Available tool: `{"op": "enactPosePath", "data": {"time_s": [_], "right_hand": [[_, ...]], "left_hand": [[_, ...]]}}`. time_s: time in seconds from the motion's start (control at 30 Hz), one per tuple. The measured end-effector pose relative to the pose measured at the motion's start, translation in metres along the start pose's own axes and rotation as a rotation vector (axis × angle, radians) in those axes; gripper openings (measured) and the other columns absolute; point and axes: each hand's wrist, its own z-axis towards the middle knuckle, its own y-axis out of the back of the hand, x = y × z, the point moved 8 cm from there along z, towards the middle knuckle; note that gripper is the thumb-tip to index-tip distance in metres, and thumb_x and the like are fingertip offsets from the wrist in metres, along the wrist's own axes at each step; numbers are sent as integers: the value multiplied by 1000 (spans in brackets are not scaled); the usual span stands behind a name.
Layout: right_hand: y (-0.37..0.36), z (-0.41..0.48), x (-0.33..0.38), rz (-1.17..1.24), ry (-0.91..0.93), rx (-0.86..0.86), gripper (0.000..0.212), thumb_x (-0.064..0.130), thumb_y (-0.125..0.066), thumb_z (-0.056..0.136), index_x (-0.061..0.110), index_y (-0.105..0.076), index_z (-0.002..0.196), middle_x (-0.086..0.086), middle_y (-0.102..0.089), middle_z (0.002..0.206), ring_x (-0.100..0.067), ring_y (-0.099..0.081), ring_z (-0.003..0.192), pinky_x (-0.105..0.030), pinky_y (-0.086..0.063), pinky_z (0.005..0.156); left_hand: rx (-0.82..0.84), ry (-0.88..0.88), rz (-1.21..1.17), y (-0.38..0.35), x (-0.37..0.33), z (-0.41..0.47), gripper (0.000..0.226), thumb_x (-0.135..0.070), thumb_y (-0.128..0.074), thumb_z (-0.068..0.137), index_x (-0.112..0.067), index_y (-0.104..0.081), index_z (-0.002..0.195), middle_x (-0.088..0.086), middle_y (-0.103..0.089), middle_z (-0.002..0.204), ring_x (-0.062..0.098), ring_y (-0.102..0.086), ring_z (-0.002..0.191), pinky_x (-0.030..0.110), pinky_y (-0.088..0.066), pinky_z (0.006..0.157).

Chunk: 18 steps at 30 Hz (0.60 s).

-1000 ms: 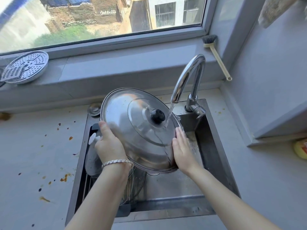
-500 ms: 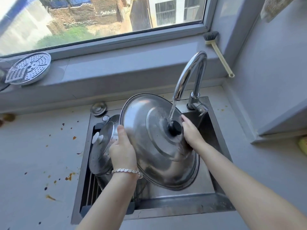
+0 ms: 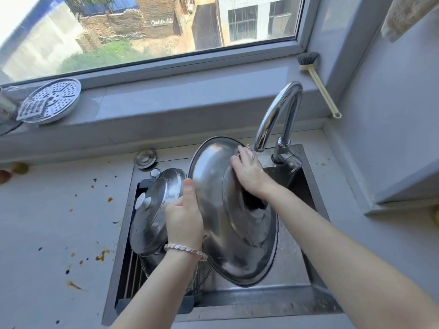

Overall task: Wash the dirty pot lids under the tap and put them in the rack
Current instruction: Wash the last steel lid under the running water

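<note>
Large steel lid (image 3: 237,236) held tilted over the sink (image 3: 306,176), under the tap (image 3: 273,119).

Left hand (image 3: 184,224) grips the lid's left rim, thumb on the domed face, other fingers hidden behind; bracelet (image 3: 185,249) on that wrist. Right hand (image 3: 249,174) lies flat on the upper dome, fingers straight and holding nothing, fingertips just below the tap spout; wet-looking. Black knob (image 3: 255,201) of the lid shows just under the right wrist. Lid stands nearly on edge, top face toward camera, lower rim down inside the sink. Smaller lid (image 3: 152,219) with a white knob leans in the rack (image 3: 129,274) at the sink's left side, just beside the left hand. Tabletop (image 3: 59,222) left of sink has brown spatter. Perforated steamer plate (image 3: 51,100) on the window sill, well apart; dish brush (image 3: 318,84) leans in the sill's right corner.
</note>
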Motion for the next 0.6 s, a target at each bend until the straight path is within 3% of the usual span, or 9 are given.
{"op": "enactPosePath", "data": {"time_s": [0.07, 0.13, 0.23, 0.3, 0.4, 0.47, 0.53, 0.6], "right_hand": [[-17, -22, 39, -78, 191, 24, 54, 36, -30, 99, 14, -19, 148, -4, -11, 157, -19, -4, 145, -33, -1, 117], [-32, -39, 59, -241, 296, 63, 66, 47, -25, 97, 12, -7, 149, -2, 2, 158, -14, 9, 145, -32, 6, 117], [-25, -37, 51, -342, 350, 20, 76, 63, -19, 86, 22, -10, 149, 4, -2, 158, -9, 5, 144, -35, 3, 118], [-18, -21, 25, -274, 237, 48, 66, 62, -26, 90, 32, -14, 148, 4, -4, 158, -11, 0, 145, -38, -3, 118], [-8, -1, -43, -27, -77, 107, 68, 68, -21, 85, 37, -16, 145, 0, -6, 158, -17, -10, 144, -43, -10, 117], [-11, -4, -72, 72, -138, 169, 62, 61, -23, 91, 37, -12, 147, 8, -8, 157, -12, -7, 144, -41, -8, 117], [-7, -12, -93, 133, -146, 135, 50, 49, -33, 95, 31, -31, 142, 7, -36, 142, -11, -25, 137, -33, -20, 113], [6, -23, -118, 200, -248, -5, 32, 41, -39, 95, 26, -54, 119, 9, -52, 114, -16, -44, 118, -28, -34, 94]], "left_hand": [[15, 17, -7, -6, 4, 0, 52, -42, -44, 93, -9, -41, 53, 6, -37, 51, 12, -34, 42, 26, -30, 46], [11, 52, -42, -9, 7, 0, 53, -40, -45, 93, -4, -50, 55, 5, -44, 44, 8, -39, 37, 18, -35, 40], [-7, 102, -81, -7, 12, 1, 54, -38, -45, 94, -7, -48, 49, -6, -48, 35, 7, -46, 39, 9, -33, 35], [-16, 95, -41, -4, 13, 1, 55, -39, -45, 93, -9, -37, 48, 2, -39, 43, 15, -37, 43, 13, -27, 33], [-10, 15, 5, -5, 10, -2, 54, -40, -44, 93, -14, -27, 48, 3, -27, 48, 8, -24, 37, 16, -19, 34], [5, 0, 33, -6, 9, -4, 57, -39, -45, 93, -17, -21, 46, 1, -22, 44, 8, -22, 30, 15, -16, 33], [12, 48, 38, -7, 13, -4, 56, -40, -45, 93, -17, -22, 47, 1, -22, 45, 7, -23, 34, 15, -16, 31], [-2, 130, 22, -3, 23, 0, 52, -43, -42, 93, -15, -28, 51, 2, -29, 50, 13, -28, 44, 16, -22, 34]]}}
